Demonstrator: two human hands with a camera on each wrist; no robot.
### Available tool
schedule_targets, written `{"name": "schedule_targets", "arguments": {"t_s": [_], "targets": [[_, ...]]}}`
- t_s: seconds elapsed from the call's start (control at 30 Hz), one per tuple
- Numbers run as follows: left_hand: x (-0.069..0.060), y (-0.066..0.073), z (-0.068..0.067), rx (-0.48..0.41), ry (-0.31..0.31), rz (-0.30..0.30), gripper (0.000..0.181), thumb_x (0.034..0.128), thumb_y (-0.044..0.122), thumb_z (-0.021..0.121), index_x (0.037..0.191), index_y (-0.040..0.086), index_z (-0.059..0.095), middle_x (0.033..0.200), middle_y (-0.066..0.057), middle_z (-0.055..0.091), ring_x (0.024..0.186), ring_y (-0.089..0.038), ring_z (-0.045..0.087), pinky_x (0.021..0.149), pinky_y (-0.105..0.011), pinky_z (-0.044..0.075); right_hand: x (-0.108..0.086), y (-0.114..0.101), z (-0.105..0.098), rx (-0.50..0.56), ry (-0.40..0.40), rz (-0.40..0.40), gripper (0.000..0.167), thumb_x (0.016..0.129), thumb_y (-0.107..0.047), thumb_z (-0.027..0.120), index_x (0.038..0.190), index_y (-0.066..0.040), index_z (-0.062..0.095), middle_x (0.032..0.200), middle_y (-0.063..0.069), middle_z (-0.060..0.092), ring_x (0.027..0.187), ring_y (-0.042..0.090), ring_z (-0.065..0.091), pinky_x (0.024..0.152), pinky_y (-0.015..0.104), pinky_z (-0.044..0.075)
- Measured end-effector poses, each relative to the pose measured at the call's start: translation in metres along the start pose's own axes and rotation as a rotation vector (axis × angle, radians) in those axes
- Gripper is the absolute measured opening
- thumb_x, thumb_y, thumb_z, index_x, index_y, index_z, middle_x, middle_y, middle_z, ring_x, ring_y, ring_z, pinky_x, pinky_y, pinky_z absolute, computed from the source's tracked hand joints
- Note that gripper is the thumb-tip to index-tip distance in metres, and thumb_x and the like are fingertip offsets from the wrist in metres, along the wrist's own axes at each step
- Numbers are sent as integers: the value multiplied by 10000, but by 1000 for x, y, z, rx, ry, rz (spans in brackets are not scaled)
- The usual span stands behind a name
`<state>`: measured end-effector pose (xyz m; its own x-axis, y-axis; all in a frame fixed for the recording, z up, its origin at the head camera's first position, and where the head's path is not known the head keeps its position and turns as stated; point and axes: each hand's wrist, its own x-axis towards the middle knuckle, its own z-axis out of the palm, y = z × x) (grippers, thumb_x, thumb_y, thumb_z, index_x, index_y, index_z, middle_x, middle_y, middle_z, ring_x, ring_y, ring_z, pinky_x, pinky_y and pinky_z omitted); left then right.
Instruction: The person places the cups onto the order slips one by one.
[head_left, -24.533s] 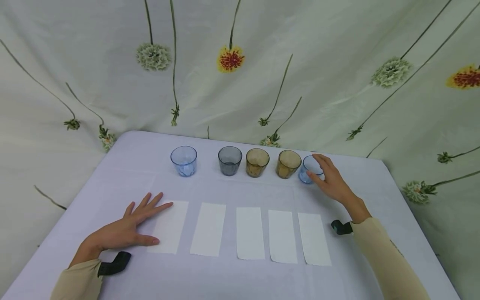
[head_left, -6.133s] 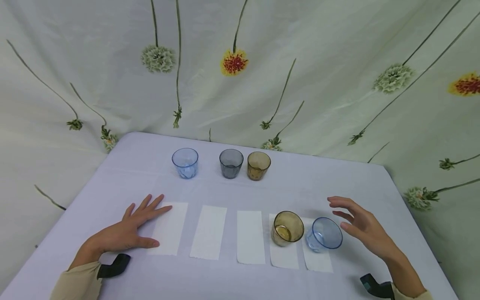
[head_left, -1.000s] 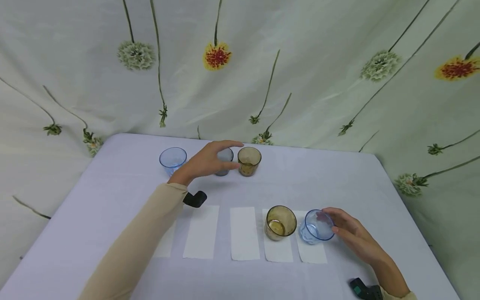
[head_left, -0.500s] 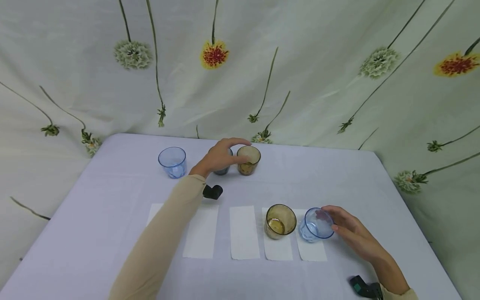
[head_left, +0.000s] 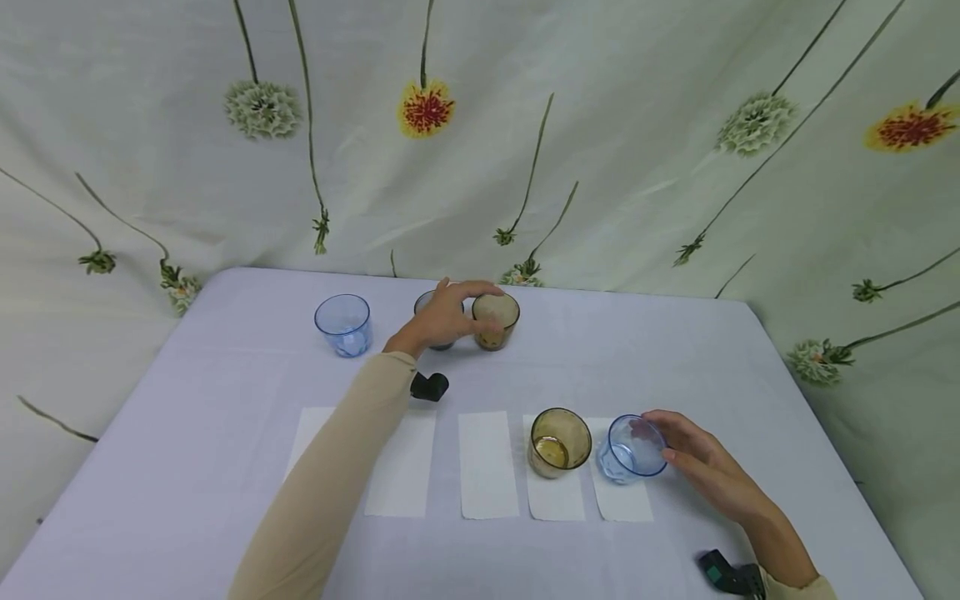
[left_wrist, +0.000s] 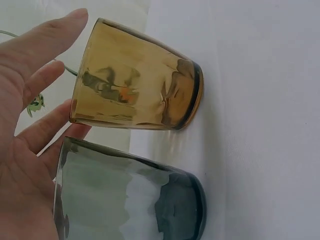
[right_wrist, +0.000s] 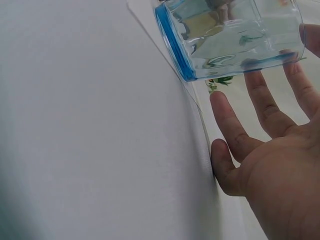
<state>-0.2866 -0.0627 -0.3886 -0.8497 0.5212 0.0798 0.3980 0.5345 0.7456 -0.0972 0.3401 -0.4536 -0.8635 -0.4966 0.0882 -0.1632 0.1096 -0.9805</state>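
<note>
At the back of the table, my left hand (head_left: 444, 315) reaches over a grey glass (left_wrist: 125, 200) to an amber glass (head_left: 504, 333). Thumb and index finger spread about the amber glass's rim; in the left wrist view a gap shows between thumb and glass (left_wrist: 135, 80). My right hand (head_left: 708, 467) holds a blue glass (head_left: 622, 471) lightly by its side, thumb near the rim, fingers round the far side. That glass stands upright on a white paper strip (head_left: 630, 507). Left of it, a second amber glass (head_left: 551, 454) stands on another strip.
Another blue glass (head_left: 345, 333) stands at the back left. A bare paper strip (head_left: 487, 467) lies mid-table; further strips (head_left: 401, 475) lie to its left, partly under the left sleeve (head_left: 337, 475). A flower-print cloth (head_left: 637, 167) hangs behind the table.
My left hand has moved from the leftmost strip to the back amber glass, shifting right over the last second. Earlier, one amber and one blue glass came forward onto strips. My right hand now touches the blue one.
</note>
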Motion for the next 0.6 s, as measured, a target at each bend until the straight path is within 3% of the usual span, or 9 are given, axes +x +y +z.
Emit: {"name": "schedule_targets", "arguments": {"t_s": [0.3, 0.6], "targets": [[2, 0, 2, 54, -23, -16, 610, 871, 307, 791, 1423, 185, 562, 1527, -69, 495, 1463, -270, 388, 1240, -514, -82, 1, -1, 0, 42, -38, -58, 446, 1019, 106, 366, 1463, 77, 339, 1478, 13, 514, 1383, 53, 457, 1104, 127, 344], [3, 0, 4, 94, -34, -44, 681, 857, 326, 803, 1465, 211, 518, 1529, -51, 493, 1444, -268, 413, 1243, -496, -72, 2, -2, 1, 34, -27, -48, 439, 1020, 98, 374, 1457, 74, 347, 1475, -8, 511, 1374, 32, 452, 1095, 117, 346]]}}
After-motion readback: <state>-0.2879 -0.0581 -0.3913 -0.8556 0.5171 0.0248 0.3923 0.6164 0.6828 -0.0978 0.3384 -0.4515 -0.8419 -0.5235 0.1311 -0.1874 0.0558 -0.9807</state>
